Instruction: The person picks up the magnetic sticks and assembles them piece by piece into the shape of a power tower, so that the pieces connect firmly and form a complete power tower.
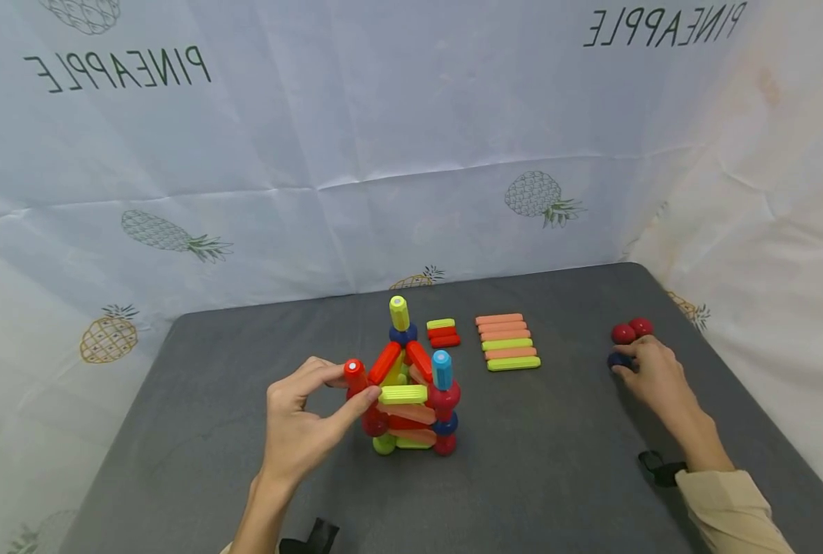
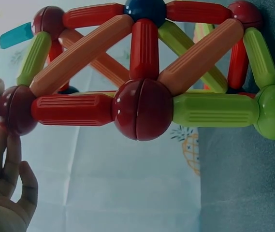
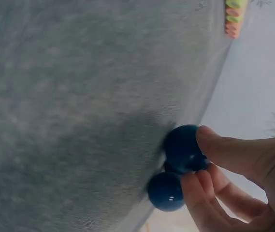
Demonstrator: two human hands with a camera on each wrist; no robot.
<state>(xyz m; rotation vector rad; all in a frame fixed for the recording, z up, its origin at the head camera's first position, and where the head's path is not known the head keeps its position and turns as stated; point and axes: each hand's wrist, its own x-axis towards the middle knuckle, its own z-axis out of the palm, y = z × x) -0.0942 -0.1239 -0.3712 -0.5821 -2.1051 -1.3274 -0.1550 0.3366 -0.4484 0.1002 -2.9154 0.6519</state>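
Note:
A tower of magnetic sticks and balls [image 1: 403,395] stands on the table, with upright yellow [image 1: 399,314], blue [image 1: 442,370] and red sticks [image 1: 354,375] on its top corners. My left hand [image 1: 308,415] pinches the red ball [image 2: 17,110] at its upper left corner between thumb and fingers. Far to the right, my right hand [image 1: 661,381] pinches a blue ball [image 3: 181,146] between thumb and fingers, low over the table. Another blue ball [image 3: 165,191] sits right beside it, close to the fingertips. Two red balls [image 1: 623,333] lie just behind that hand.
Behind the tower lies a short row of yellow and red sticks [image 1: 443,333]. Right of it is a longer row of orange and yellow sticks [image 1: 508,343]. A pineapple-print cloth [image 1: 356,138] hangs behind the grey table [image 1: 543,438].

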